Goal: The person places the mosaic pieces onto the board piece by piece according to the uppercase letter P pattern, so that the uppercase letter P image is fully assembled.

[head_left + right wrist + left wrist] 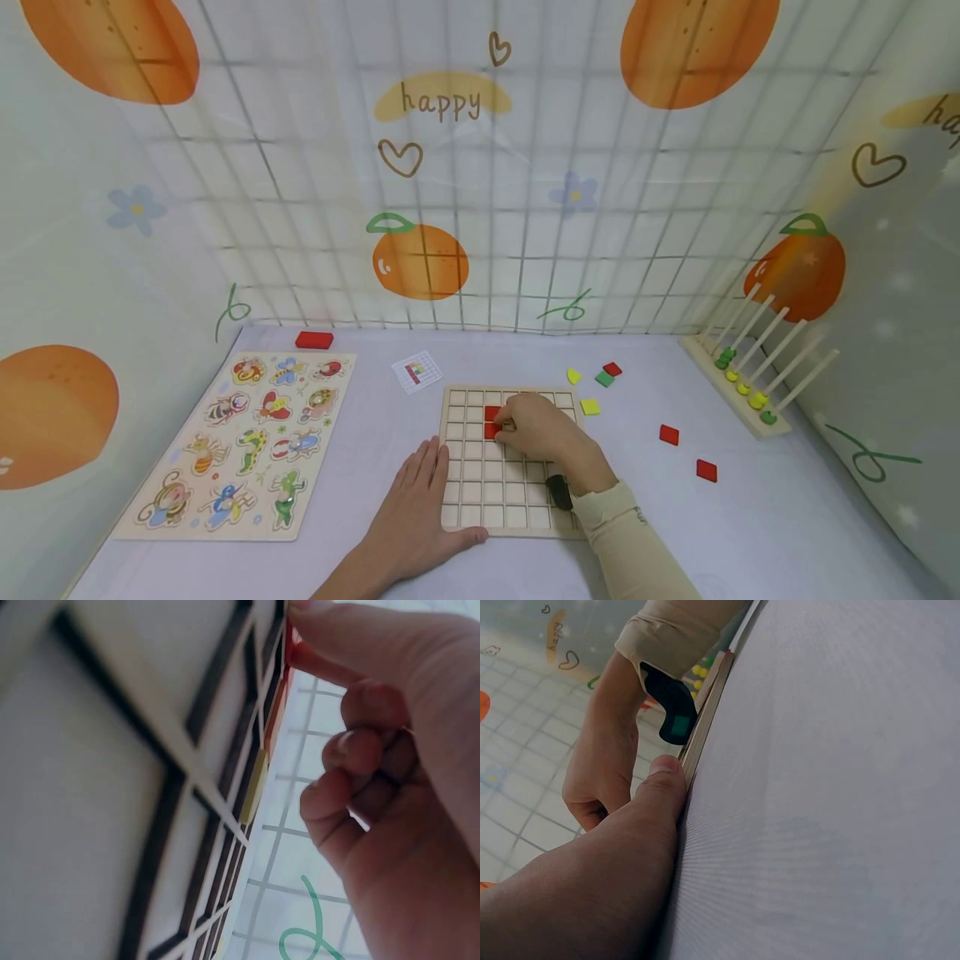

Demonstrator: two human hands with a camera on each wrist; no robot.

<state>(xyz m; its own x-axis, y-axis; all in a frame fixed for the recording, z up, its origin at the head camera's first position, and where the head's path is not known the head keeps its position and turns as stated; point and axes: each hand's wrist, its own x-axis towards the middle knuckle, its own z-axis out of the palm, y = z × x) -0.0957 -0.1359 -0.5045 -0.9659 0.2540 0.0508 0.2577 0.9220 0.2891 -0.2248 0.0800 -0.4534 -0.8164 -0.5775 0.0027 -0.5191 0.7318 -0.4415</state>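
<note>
A square wooden grid board (472,492) lies on the table. Two red square tiles sit one above the other in its upper cells, the farther red tile (492,412) flat in its cell. My right hand (543,429) reaches over the board and pinches the nearer red tile (491,431) between thumb and index finger, its other fingers curled. In the right wrist view a yellow tile (255,787) shows at the grid, hidden by the hand in the head view. My left hand (420,508) lies with straight fingers along the board's left edge, thumb at the near corner.
A small pattern card (417,372) lies behind the board. To the right are loose red tiles (669,435), a green tile (604,379), yellow pieces (590,407) and a peg stand with beads (750,396). An insect puzzle board (247,442) and red block (314,340) are left.
</note>
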